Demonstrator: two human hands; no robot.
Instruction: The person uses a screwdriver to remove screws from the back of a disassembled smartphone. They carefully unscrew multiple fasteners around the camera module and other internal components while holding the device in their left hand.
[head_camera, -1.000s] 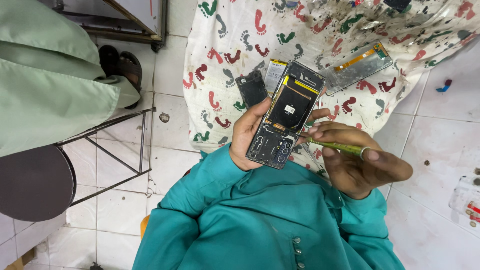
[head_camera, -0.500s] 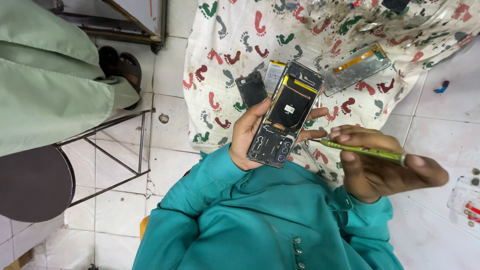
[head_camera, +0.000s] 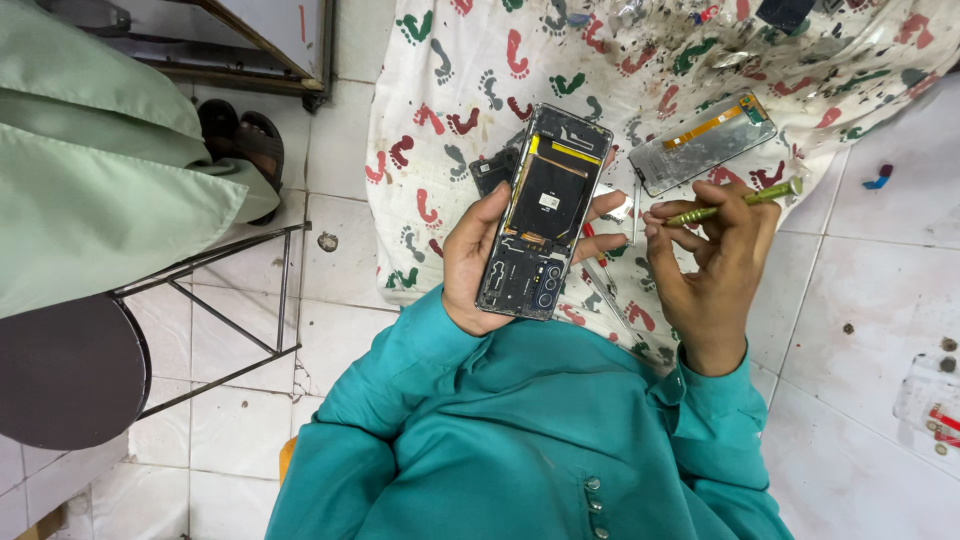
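We see the left hand (head_camera: 480, 262) gripping an opened phone (head_camera: 545, 212); just right of the phone, the right hand (head_camera: 715, 262) pinches a green screwdriver (head_camera: 735, 203).

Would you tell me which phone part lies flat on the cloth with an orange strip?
The detached screen panel above the right hand; the opened phone is held.

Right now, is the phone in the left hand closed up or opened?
Opened. The phone in the left hand has no back cover: its dark internal parts and yellow strip lie exposed.
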